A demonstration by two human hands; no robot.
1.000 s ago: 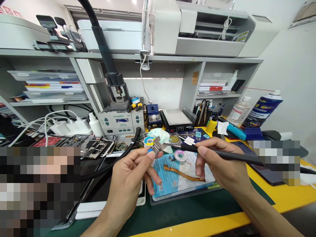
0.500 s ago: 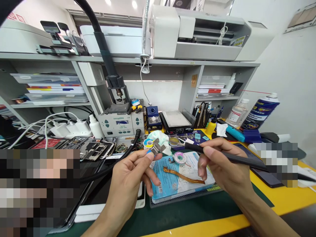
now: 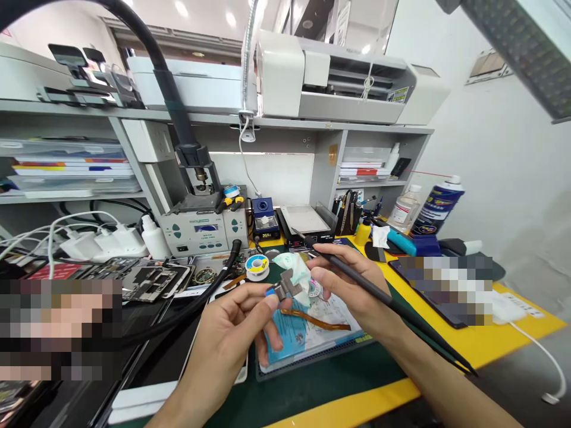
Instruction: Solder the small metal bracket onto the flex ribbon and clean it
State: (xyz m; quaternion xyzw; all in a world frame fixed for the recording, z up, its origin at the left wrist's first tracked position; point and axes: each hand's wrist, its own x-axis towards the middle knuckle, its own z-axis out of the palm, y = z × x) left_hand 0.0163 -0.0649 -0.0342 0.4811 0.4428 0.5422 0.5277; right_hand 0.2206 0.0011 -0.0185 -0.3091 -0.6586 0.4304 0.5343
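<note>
From my remote seat, I see the person's left hand (image 3: 227, 339) raised at about 7 o'clock of the work area, its fingers (image 3: 270, 301) closed firmly on a small bent silver metal piece with a blue end (image 3: 283, 288). They pinch it in the air above the work surface, apparently to keep it clear of the clutter and turned toward the other hand. The right hand (image 3: 352, 285) sits at about 3 o'clock, well apart from the left, its fingers (image 3: 328, 252) curled pencil-style around a long, slender black tool (image 3: 375, 291), a grip that seems chosen for fine control. The tool's tip points toward 11 o'clock, and its narrow tail runs out toward 4 o'clock. Beneath the hands, a blue-and-white printed booklet (image 3: 303, 336) carries a flat orange ribbon cable (image 3: 314, 320), which looks placed there to stay visible and within reach. Crumpled pale green tissue (image 3: 294, 270) lies just behind the metal piece, and a white spool of solder wire (image 3: 257, 267) sits at 11 o'clock from it. Farther off at 10 o'clock stands a grey hot-air rework station (image 3: 203, 229), with its thick black hose (image 3: 187, 315) trailing across the yellow table (image 3: 473, 345).
</note>
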